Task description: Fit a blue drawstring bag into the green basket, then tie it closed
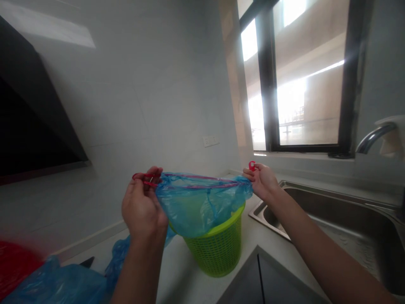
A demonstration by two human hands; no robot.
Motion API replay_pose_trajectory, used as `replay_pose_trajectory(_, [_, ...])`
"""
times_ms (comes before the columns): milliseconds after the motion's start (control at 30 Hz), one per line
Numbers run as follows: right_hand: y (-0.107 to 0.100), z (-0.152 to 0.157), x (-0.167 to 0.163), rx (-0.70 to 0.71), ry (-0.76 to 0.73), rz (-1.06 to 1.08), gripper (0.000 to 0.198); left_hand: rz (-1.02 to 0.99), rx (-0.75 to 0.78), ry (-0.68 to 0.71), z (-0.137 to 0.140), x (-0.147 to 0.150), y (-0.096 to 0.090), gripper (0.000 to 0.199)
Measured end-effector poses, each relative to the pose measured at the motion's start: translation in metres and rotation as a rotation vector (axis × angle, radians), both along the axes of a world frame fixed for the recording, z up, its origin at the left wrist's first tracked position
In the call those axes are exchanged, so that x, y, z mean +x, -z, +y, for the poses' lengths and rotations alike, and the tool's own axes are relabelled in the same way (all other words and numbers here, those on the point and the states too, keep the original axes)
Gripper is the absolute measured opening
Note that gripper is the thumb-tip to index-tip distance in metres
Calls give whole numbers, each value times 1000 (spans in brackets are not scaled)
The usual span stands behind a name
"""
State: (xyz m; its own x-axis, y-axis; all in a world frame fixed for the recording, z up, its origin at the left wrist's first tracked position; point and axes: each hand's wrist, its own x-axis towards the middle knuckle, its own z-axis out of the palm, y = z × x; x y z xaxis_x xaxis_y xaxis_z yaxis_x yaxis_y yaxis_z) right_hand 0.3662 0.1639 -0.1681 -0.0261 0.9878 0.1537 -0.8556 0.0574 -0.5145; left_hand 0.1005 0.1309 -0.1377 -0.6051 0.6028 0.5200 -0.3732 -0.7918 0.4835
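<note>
My left hand (143,207) grips the red drawstring loop at the left end of a blue plastic bag (199,204). My right hand (262,180) grips the red loop at the bag's right end. The bag's mouth is stretched taut between both hands, and its body hangs down into a lime-green plastic basket (218,249) standing on the counter. The bag hides the basket's left rim.
A steel sink (344,219) with a curved tap (373,137) sits at the right under a window (303,76). More blue plastic bag material (63,283) and something red (14,264) lie at the lower left. A dark range hood (28,122) hangs on the left. A wall socket (211,140) is behind.
</note>
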Motion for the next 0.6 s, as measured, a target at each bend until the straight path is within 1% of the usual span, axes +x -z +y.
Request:
replay_pose_trajectory(33, [0,-1,-5,17,49,-40,25,32,1,-18,-3,2,0,13])
replay_pose_trajectory(100, [1,-4,-16,101,198,-114,19,146,41,-30,-13,8,2,7])
replay_pose_trajectory(133, [2,-6,-22,163,268,-164,17,235,74,-8,-19,12,3,6])
replay_pose_trajectory(200, [5,-15,-34,295,357,-323,15,443,123,97,-31,19,7,8])
replay_pose_trajectory(233, [6,-21,-40,354,374,-429,18,538,120,160,-37,23,10,9])
replay_pose_trajectory(300, [8,-37,-51,449,384,-656,24,692,59,258,-47,31,17,13])
replay_pose_trajectory(367, [10,-54,-61,532,389,-798,20,805,-12,313,-55,40,25,17])
replay_pose_trajectory(433, [11,-68,-69,579,370,-804,12,898,-38,309,-59,49,31,18])
replay_pose_trajectory(533, [13,-77,-76,580,349,-741,20,984,-50,256,-61,58,35,17])
replay_pose_trajectory(600, [13,-77,-77,583,350,-771,17,973,-84,221,-59,59,36,18])
